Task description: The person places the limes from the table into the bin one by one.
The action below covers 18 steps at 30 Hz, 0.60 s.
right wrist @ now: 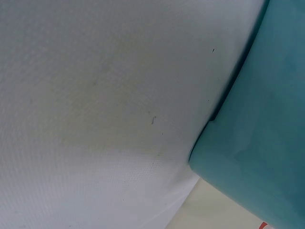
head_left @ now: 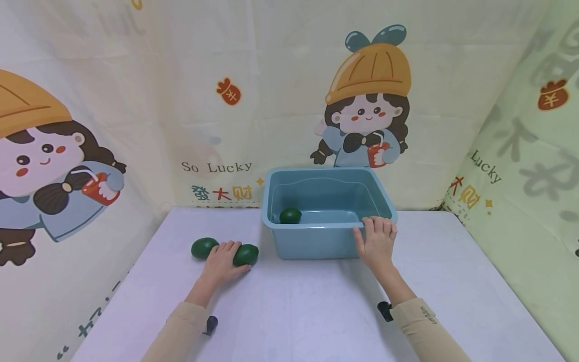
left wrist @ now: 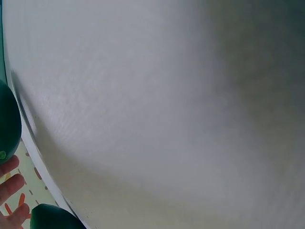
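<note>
Two green fruits (head_left: 204,247) lie on my surface (head_left: 298,301); my left hand (head_left: 222,261) curls its grip round the right one (head_left: 246,254). My right hand (head_left: 377,242) grips the tub rim (head_left: 357,224), a third fruit (head_left: 290,215) inside.

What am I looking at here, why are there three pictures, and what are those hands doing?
These are three cameras on one person, with no machine involved. The wide picture comes from a camera on the head, looking down at a white table. The other two come from cameras on the wrists, so close that they show mostly tabletop.

The left hand lies between two dark green, avocado-like fruits: its fingers curl onto the right-hand fruit, while the left-hand fruit sits just beside it. The left wrist picture catches the fingertips and the edges of both fruits.

The right hand holds the front rim of a blue plastic tub, whose side fills the right wrist picture. A third green fruit lies inside the tub. Cartoon-printed cloth hangs behind.
</note>
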### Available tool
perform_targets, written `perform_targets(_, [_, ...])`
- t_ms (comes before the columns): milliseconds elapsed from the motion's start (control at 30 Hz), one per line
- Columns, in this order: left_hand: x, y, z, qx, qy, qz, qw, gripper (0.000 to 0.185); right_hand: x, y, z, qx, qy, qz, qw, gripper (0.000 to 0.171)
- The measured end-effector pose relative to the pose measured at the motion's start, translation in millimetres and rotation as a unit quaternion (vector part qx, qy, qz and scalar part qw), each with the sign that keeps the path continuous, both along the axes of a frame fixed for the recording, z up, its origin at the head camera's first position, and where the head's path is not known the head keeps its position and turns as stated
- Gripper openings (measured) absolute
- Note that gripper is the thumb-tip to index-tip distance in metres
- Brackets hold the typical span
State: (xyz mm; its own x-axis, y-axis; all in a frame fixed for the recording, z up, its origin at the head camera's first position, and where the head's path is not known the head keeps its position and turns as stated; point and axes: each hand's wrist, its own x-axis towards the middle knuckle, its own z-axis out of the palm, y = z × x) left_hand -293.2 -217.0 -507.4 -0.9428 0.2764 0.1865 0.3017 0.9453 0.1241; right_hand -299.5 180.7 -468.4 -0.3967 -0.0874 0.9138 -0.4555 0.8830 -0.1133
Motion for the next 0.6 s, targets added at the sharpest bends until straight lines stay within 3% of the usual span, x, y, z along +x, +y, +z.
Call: perform_targets(600, [1.4, -2.1, 7.7, 0.029, 0.022, 0.006, 0.9993, 0.075, 0.2, 0.2, -1.6, 0.001, 0.001, -0.002, 1.000, 0.052])
